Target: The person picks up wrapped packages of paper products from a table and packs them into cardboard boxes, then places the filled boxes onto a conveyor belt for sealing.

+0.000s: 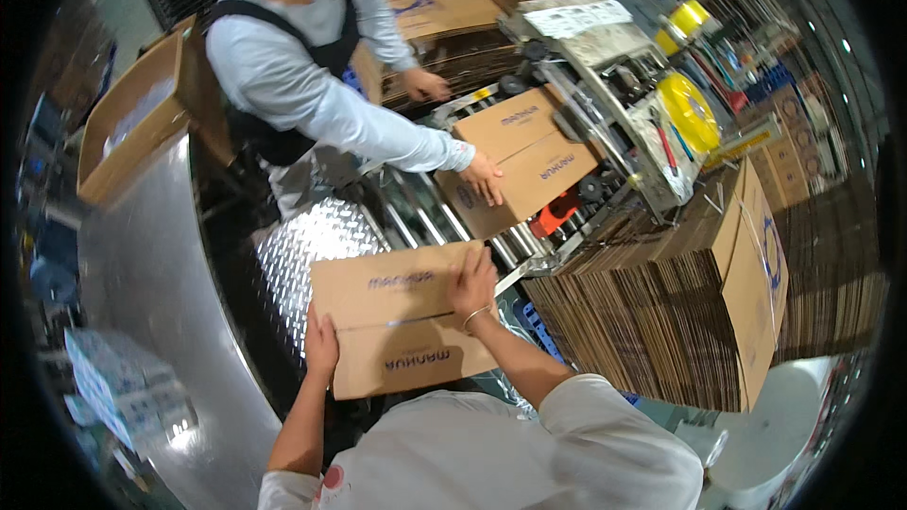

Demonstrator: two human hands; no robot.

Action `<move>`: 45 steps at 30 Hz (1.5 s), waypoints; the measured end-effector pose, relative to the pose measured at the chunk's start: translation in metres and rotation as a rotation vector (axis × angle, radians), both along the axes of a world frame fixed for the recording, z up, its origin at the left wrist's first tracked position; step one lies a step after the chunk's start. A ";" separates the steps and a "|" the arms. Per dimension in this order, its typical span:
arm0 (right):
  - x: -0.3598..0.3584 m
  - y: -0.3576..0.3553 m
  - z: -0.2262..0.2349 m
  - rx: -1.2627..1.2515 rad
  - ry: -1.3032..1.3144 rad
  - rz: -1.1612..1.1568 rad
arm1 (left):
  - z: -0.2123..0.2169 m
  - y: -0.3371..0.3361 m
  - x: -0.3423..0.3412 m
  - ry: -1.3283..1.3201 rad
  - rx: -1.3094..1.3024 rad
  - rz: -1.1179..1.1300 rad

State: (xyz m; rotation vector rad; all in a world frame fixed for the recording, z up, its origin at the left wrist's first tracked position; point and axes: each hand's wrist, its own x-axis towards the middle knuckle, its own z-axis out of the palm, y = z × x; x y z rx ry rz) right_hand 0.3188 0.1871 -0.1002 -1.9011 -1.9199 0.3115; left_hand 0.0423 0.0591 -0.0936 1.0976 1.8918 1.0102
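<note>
A brown cardboard box (402, 326) with blue print is held between my two hands in front of my body, its flaps folded together along a middle seam. My left hand (321, 344) grips the box's left side, thumb toward the top and the other fingers partly hidden. At the upper right corner, my right hand (473, 285) lies over the top and edge, holding it. Beyond, a second cardboard box (524, 162) rests on a roller conveyor (416, 206), with a co-worker's hand (484, 178) on its near left part.
A co-worker (293, 66) stands across the conveyor. To the right is a tall stack of flattened cartons (642, 321). A taping machine (614, 66) spans the conveyor's far end. A metal table (170, 293) lies left, near a patterned metal plate (316, 250).
</note>
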 end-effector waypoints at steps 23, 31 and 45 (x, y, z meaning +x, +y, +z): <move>0.045 0.180 0.032 0.005 -0.046 0.816 | -0.024 0.107 0.171 -0.384 -0.045 0.708; 0.074 0.233 0.026 0.070 -0.058 0.690 | -0.029 0.174 0.180 -0.225 -0.044 0.552; 0.135 0.297 0.015 0.071 -0.052 0.478 | -0.028 0.277 0.219 -0.136 0.086 0.419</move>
